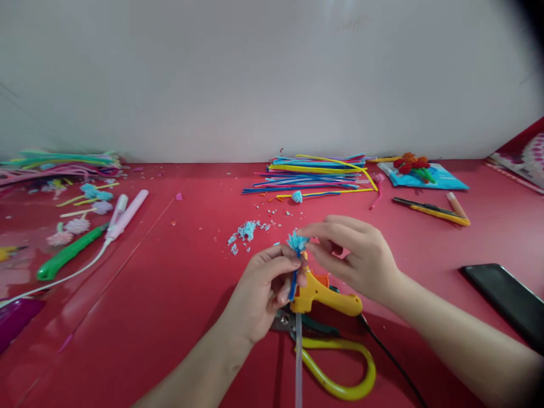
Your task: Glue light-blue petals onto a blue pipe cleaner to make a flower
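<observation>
Over the middle of the red table (170, 294), the person has both hands up close together around a little blue pom-pom flower (297, 242) on a blue stem. The left hand (266, 289) is curled shut around the stem, thumb and fingers pinching it just under the fluffy head. The right hand (361, 258) is half closed, fingertips nipping the fuzzy top from the side. Right under the hands sits a yellow glue gun (325, 297), with yellow-handled scissors (340, 368) just in front of it. Blue fluff scraps (246, 231) lie a bit behind the hands. Further back there's a pile of pipe cleaners (314, 173), a black phone (505, 297) off to the right, and a green-handled tool (68, 254) on the left.
</observation>
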Action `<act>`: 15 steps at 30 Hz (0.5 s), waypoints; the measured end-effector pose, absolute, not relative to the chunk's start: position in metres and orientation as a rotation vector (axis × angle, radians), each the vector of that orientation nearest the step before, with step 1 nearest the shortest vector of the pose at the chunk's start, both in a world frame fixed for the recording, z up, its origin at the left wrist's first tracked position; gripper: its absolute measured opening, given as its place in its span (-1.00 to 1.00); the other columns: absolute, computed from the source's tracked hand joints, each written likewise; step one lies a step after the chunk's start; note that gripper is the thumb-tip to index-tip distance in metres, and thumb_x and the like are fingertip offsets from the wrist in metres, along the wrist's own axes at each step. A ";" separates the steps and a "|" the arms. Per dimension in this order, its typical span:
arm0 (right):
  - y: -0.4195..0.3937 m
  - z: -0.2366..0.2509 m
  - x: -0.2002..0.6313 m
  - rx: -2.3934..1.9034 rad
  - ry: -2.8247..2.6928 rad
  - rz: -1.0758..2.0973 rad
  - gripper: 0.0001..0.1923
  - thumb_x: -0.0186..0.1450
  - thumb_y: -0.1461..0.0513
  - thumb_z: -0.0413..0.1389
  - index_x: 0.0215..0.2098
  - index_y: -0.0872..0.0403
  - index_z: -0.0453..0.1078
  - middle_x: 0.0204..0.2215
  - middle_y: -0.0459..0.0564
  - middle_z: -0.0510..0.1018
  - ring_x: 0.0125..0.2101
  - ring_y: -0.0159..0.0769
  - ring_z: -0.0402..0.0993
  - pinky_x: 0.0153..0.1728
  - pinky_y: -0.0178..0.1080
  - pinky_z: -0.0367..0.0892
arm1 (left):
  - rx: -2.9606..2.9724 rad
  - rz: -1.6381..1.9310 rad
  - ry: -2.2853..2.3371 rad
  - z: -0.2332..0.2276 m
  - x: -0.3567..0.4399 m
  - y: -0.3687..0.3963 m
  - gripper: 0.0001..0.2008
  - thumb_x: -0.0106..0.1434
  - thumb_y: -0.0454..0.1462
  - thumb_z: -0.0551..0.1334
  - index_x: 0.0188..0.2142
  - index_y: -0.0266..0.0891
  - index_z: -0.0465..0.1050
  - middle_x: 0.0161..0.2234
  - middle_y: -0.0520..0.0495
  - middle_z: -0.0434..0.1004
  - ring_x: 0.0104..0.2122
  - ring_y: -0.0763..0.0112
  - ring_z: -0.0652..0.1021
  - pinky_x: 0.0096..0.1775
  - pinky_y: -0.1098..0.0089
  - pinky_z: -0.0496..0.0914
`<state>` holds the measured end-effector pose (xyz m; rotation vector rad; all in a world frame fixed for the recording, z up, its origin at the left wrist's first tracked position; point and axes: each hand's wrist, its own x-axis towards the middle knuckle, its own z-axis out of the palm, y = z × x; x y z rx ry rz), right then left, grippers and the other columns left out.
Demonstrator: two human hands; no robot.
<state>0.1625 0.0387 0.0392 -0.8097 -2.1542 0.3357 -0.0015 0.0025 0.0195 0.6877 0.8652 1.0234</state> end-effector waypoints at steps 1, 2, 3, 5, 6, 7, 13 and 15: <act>0.040 0.040 0.165 -0.781 -2.219 0.224 -0.83 0.27 0.29 0.01 -0.21 0.08 0.41 -0.55 -0.11 0.37 -0.54 -0.43 0.22 -0.47 -0.35 0.19 | 0.700 1.022 0.881 0.019 -0.002 0.003 -0.87 0.11 -0.36 0.17 -0.57 -0.30 0.34 -0.65 0.04 0.43 -0.81 0.75 0.17 -0.70 0.57 -0.07; 0.041 0.041 0.166 -0.759 -2.262 0.131 -0.82 0.28 0.28 0.00 -0.22 0.08 0.42 -0.54 -0.09 0.38 -0.53 -0.42 0.23 -0.46 -0.33 0.18 | 0.713 1.019 0.897 0.019 -0.002 0.003 -0.86 0.11 -0.35 0.17 -0.57 -0.30 0.33 -0.65 0.04 0.43 -0.80 0.75 0.17 -0.70 0.57 -0.07; 0.041 0.042 0.167 -0.744 -2.283 0.065 -0.83 0.29 0.27 -0.01 -0.23 0.08 0.42 -0.53 -0.08 0.38 -0.52 -0.40 0.23 -0.45 -0.32 0.18 | 0.728 1.015 0.910 0.019 -0.002 0.003 -0.86 0.11 -0.35 0.17 -0.57 -0.30 0.33 -0.65 0.04 0.42 -0.80 0.74 0.17 -0.70 0.56 -0.07; 0.042 0.044 0.168 -0.740 -2.290 0.023 -0.84 0.29 0.26 -0.01 -0.27 0.09 0.41 -0.54 -0.08 0.37 -0.53 -0.40 0.23 -0.46 -0.33 0.17 | 0.755 1.006 0.928 0.018 -0.001 0.003 -0.87 0.12 -0.34 0.16 -0.55 -0.30 0.34 -0.65 0.05 0.42 -0.80 0.74 0.18 -0.70 0.56 -0.07; 0.041 0.045 0.168 -0.740 -2.289 0.031 -0.85 0.29 0.27 0.00 -0.29 0.09 0.41 -0.55 -0.08 0.36 -0.53 -0.40 0.23 -0.47 -0.33 0.16 | 0.767 1.003 0.935 0.018 -0.001 0.003 -0.87 0.12 -0.34 0.16 -0.54 -0.31 0.35 -0.65 0.05 0.42 -0.80 0.74 0.18 -0.70 0.56 -0.07; 0.041 0.045 0.167 -0.742 -2.295 0.050 -0.85 0.30 0.26 0.00 -0.31 0.10 0.40 -0.56 -0.09 0.36 -0.54 -0.41 0.23 -0.47 -0.33 0.16 | 0.774 1.003 0.939 0.019 -0.001 0.003 -0.88 0.12 -0.34 0.16 -0.53 -0.31 0.35 -0.65 0.05 0.42 -0.80 0.75 0.17 -0.69 0.56 -0.07; 0.040 0.046 0.165 -0.817 -2.270 0.266 -0.89 0.29 0.29 0.01 -0.34 0.09 0.37 -0.54 -0.11 0.42 -0.52 -0.44 0.29 -0.46 -0.39 0.17 | 0.767 1.002 0.950 0.019 -0.002 0.003 -0.87 0.11 -0.34 0.16 -0.56 -0.30 0.33 -0.64 0.04 0.44 -0.80 0.74 0.18 -0.70 0.56 -0.06; 0.041 0.045 0.164 -0.837 -2.247 0.338 -0.90 0.28 0.29 0.02 -0.36 0.08 0.37 -0.53 -0.13 0.43 -0.52 -0.46 0.31 -0.45 -0.40 0.18 | 0.756 1.000 0.955 0.020 -0.002 0.003 -0.87 0.10 -0.35 0.17 -0.56 -0.30 0.32 -0.64 0.04 0.44 -0.80 0.74 0.18 -0.70 0.56 -0.07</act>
